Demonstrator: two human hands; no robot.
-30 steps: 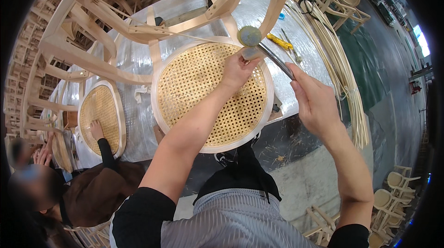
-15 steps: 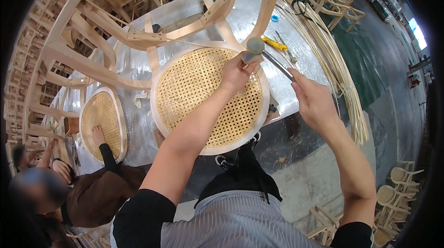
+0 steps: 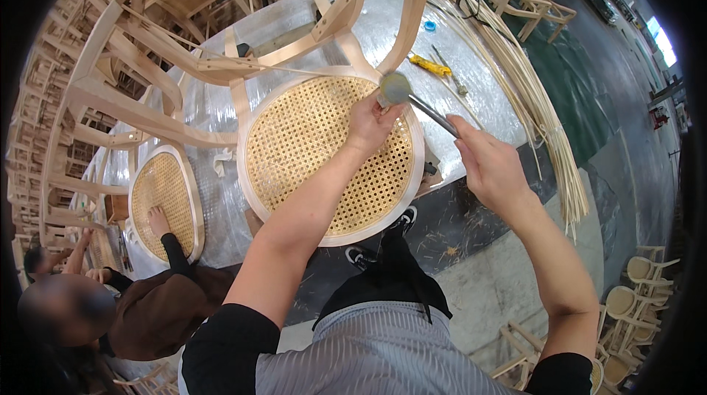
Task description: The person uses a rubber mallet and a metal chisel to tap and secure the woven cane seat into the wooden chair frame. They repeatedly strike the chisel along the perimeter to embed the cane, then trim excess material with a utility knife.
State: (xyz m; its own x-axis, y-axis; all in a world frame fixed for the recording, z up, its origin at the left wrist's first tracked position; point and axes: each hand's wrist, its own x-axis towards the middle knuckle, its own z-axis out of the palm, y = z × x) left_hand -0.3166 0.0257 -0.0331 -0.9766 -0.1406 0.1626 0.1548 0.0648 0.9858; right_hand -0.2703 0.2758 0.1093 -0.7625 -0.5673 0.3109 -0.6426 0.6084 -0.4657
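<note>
1. The mallet point(image 3: 398, 89) has dropped slightly toward the cane seat's point(image 3: 324, 152) far-right rim since the earlier frame.
2. The right hand point(image 3: 490, 167) is closed around its handle; the left hand's point(image 3: 372, 126) fingers press the rim.
3. Open floor lies near-right.

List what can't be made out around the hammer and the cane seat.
- Head view: what the left hand pinches at the seat rim; its fingers and the hammer head cover it.
- Hammer handle end: hidden inside the right hand.
- Seat's near rim: partly covered by the left forearm.
- Small tools on the table: too small to identify.
- Co-worker's hand on the second seat: fingers too small to read.
</note>
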